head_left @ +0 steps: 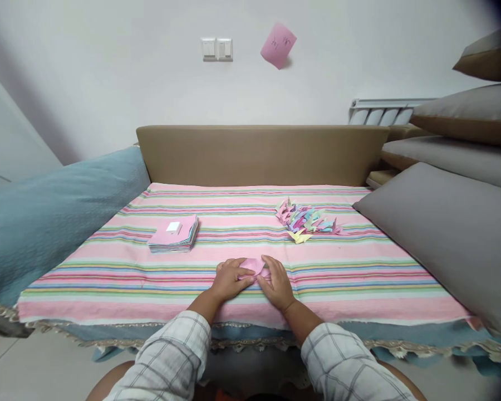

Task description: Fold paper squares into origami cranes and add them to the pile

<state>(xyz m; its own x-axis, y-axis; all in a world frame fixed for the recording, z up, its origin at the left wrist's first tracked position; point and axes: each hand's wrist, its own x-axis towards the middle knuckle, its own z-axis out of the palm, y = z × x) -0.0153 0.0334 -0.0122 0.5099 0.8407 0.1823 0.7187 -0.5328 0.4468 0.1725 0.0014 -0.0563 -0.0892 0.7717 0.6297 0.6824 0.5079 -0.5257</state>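
A folded piece of pink paper (255, 265) lies on the striped cloth between my two hands. My left hand (230, 279) rests on its left part, fingers bent over it and pressing it down. On the right side, my right hand (278, 283) grips the paper's edge between thumb and index finger. Further back to the right is a heap of folded paper cranes (307, 219) in pink, yellow, purple and blue-green. To the left sits a stack of square paper sheets (174, 234), pink on top, with a small white object (173, 227) on it.
The striped cloth (234, 223) covers a sofa seat with a brown backrest (259, 156). Grey cushions (438, 239) pile up at the right; a blue-covered armrest (62, 206) bounds the left. A pink note (278, 45) and light switches (216, 49) are on the wall.
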